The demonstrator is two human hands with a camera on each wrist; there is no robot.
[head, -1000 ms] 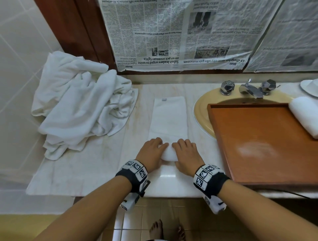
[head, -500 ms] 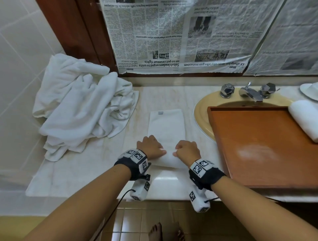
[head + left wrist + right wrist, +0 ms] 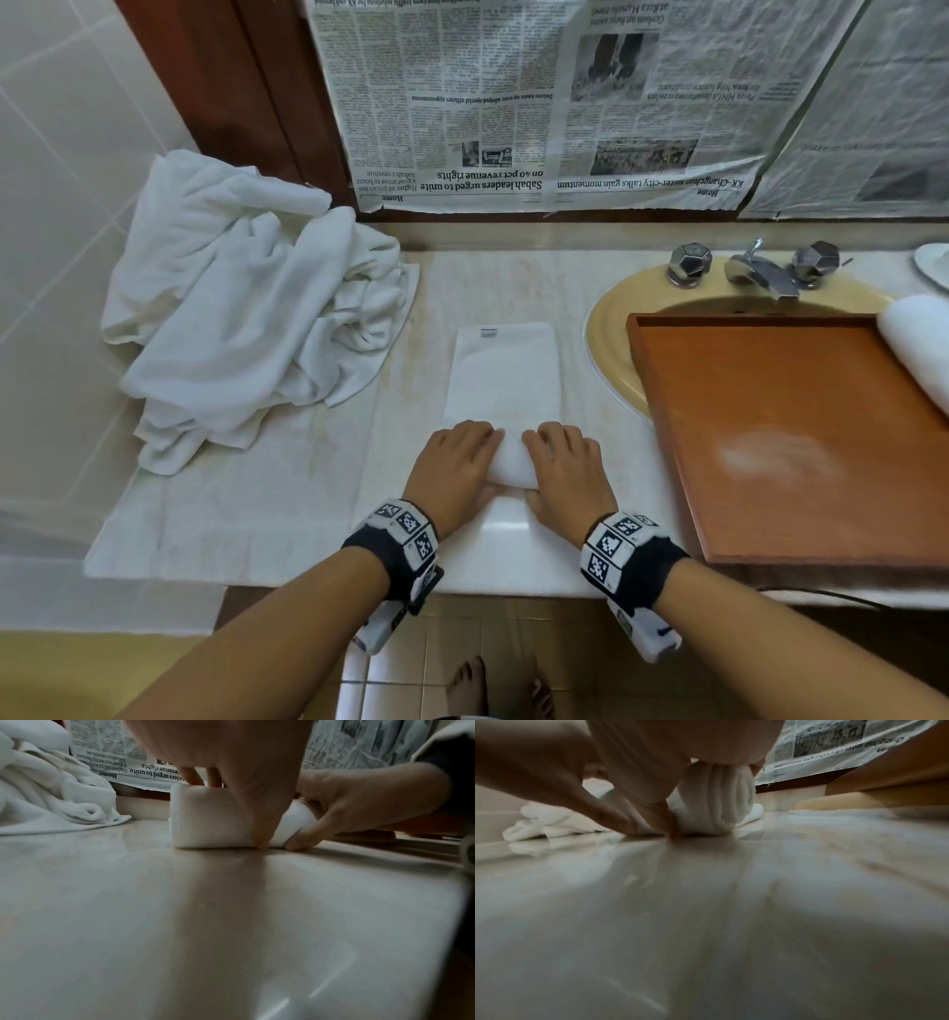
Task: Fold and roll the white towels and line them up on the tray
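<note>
A white towel (image 3: 502, 375), folded into a narrow strip, lies on the marble counter with its near end wound into a thick roll (image 3: 511, 461). My left hand (image 3: 454, 470) and right hand (image 3: 562, 470) grip that roll side by side, fingers curled over its top and thumbs behind it. In the left wrist view the roll (image 3: 213, 819) stands on the counter under my left hand (image 3: 239, 787). In the right wrist view the spiral end of the roll (image 3: 718, 801) shows beneath my right hand (image 3: 654, 787). A wooden tray (image 3: 801, 514) sits to the right over the sink, with one rolled towel (image 3: 919, 344) at its far right edge.
A heap of loose white towels (image 3: 246, 329) fills the left of the counter against the tiled wall. The faucet (image 3: 760, 272) and yellow basin (image 3: 611, 349) lie behind the tray. Newspaper (image 3: 539, 103) covers the wall behind. A white dish (image 3: 932, 262) sits far right.
The roll has grown thicker and travelled away from me along the strip, with both hands on it throughout. The flat part of the towel is shorter now.
</note>
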